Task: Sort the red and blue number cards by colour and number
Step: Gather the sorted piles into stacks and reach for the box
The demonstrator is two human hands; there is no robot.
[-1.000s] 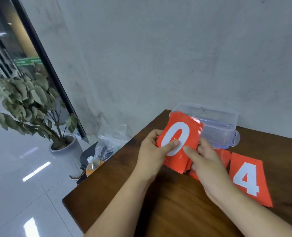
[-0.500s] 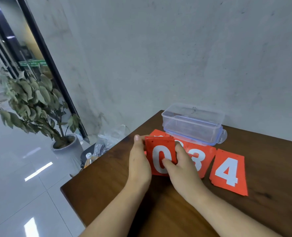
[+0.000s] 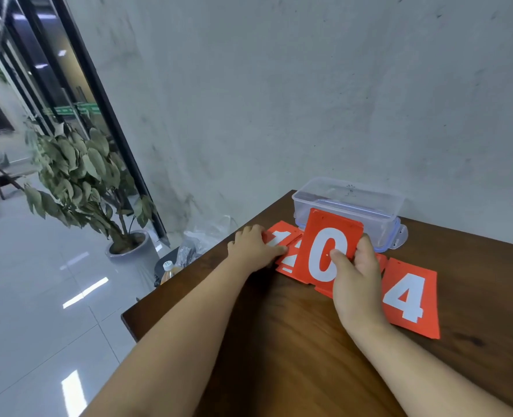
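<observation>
Right now your right hand (image 3: 356, 275) is holding the red 0 card (image 3: 329, 236) tilted up over the worktop (image 3: 294, 341), its grip closed on the card with the thumb on the white digit. Your left hand (image 3: 255, 246), grip relaxed, is pressing flat on the red 1 card (image 3: 282, 231) at nine o'clock from it. The red 4 card (image 3: 408, 299) is lying at four o'clock, and a clear box (image 3: 348, 203) is sitting at twelve.
</observation>
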